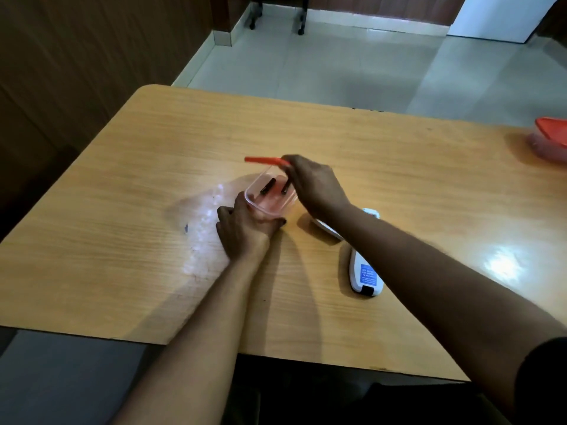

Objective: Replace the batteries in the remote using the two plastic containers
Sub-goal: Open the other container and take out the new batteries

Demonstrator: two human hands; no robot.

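A small clear plastic container (270,204) stands in the middle of the wooden table (153,167), with two dark batteries (274,187) lying inside it. My left hand (245,225) grips its near wall. My right hand (313,182) holds its orange lid (264,160) lifted above the far rim. The white remote (365,271) lies face down just right of the container, partly hidden under my right forearm, and its back cover (328,230) lies beside it. A second container with an orange lid (550,142) sits closed at the far right edge.
The table's near edge (276,354) runs below my forearms. Tiled floor and dark furniture legs (300,23) lie beyond the far edge. A dark wooden wall (76,56) stands to the left.
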